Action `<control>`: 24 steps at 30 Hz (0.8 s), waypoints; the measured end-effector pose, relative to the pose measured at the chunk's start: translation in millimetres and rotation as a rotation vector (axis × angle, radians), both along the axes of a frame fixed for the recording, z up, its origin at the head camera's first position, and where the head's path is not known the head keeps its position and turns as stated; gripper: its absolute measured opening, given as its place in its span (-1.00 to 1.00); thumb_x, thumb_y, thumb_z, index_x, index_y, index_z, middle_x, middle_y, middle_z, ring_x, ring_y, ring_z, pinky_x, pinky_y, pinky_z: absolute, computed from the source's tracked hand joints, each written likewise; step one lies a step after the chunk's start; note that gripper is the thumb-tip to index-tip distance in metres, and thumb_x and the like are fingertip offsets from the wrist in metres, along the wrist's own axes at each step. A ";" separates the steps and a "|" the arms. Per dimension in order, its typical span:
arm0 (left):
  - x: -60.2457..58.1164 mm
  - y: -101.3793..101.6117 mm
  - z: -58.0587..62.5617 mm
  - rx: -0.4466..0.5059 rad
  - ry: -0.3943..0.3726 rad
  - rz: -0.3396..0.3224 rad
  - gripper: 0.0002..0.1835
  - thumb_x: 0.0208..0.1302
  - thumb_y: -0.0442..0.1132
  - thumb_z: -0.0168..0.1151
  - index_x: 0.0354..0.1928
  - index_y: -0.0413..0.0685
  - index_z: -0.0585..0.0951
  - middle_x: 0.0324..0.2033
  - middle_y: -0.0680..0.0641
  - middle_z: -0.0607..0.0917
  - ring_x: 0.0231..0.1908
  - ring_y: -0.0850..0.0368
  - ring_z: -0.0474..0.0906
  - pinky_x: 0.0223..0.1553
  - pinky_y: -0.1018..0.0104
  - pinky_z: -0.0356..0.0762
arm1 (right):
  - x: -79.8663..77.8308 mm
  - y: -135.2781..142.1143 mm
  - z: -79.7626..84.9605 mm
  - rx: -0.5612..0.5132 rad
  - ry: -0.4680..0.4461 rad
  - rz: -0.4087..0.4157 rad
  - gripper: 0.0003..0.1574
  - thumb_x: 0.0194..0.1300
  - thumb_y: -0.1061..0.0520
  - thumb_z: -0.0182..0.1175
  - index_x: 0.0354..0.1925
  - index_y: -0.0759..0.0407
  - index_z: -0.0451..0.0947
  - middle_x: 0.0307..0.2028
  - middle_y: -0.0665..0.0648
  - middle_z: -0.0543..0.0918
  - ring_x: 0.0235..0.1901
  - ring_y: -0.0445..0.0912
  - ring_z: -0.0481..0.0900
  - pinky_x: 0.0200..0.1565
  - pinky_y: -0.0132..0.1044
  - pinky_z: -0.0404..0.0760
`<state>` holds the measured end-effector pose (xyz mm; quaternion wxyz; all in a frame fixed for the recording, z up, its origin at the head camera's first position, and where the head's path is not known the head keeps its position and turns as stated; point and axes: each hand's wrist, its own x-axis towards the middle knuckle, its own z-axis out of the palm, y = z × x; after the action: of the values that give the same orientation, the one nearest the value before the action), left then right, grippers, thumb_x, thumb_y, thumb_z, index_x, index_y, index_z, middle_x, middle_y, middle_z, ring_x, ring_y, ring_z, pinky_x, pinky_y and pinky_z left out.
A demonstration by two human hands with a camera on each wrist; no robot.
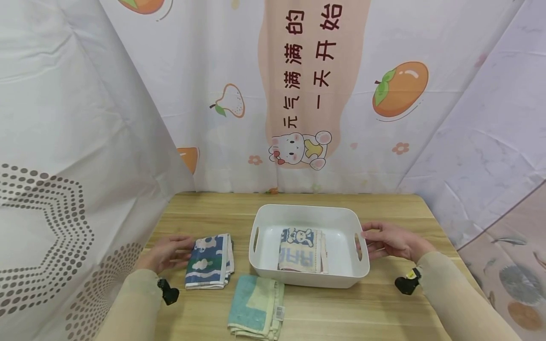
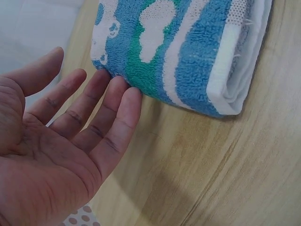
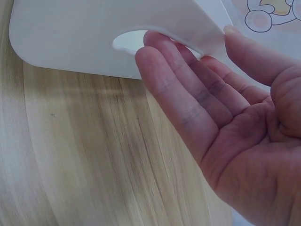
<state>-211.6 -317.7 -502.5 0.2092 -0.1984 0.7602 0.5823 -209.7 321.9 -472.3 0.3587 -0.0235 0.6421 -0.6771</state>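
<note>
In the head view my left hand (image 1: 170,252) is beside a folded blue, green and white patterned towel (image 1: 207,261). Its loosely extended fingers (image 2: 123,110) meet the towel's near edge in the left wrist view, without gripping it. On the right, my right hand (image 1: 390,240) is at the end of a white plastic basket (image 1: 307,280). Its fingers (image 3: 162,77) lie loosely extended at the handle hole, some tips reaching into it, and the thumb is at the rim. Inside the basket lies a folded cream and blue towel with a bear picture (image 1: 300,251).
A folded teal and pale yellow towel (image 1: 251,305) lies in front of the basket on the wooden table (image 1: 332,315). Printed curtains (image 1: 230,156) hang behind the table and at both sides. A black device is strapped on each wrist.
</note>
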 end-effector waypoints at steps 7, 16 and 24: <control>4.7 1.5 -6.2 0.004 -0.026 0.009 -0.45 0.31 -0.06 0.20 0.24 -0.20 0.40 -0.16 -0.20 0.64 -0.24 -0.06 0.57 -0.13 0.04 0.59 | 0.6 0.3 1.0 -0.010 0.000 0.006 -0.43 0.45 0.21 -0.03 0.25 0.51 0.06 -0.04 0.52 0.54 -0.05 0.29 0.56 -0.02 0.18 0.49; 7.8 3.0 -8.0 0.021 -0.052 0.034 -0.43 0.30 -0.08 0.21 0.25 -0.24 0.36 -0.20 -0.20 0.63 -0.26 -0.06 0.54 -0.13 0.06 0.57 | 1.3 -2.1 4.4 -0.002 0.022 0.022 -0.46 0.46 0.21 -0.04 0.23 0.51 0.09 -0.07 0.49 0.57 -0.08 0.28 0.58 -0.05 0.17 0.51; 5.5 4.2 -9.1 0.004 -0.063 0.031 -0.42 0.27 -0.08 0.24 0.23 -0.22 0.38 -0.21 -0.19 0.64 -0.26 -0.06 0.54 -0.13 0.06 0.57 | 2.7 -3.7 5.8 0.011 0.010 0.000 -0.46 0.44 0.20 -0.01 0.22 0.49 0.11 -0.09 0.48 0.58 -0.09 0.29 0.58 -0.06 0.16 0.53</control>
<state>-206.2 -313.5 -511.6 0.2245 -0.2281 0.7489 0.5803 -206.9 318.1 -466.5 0.3558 -0.0248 0.6475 -0.6735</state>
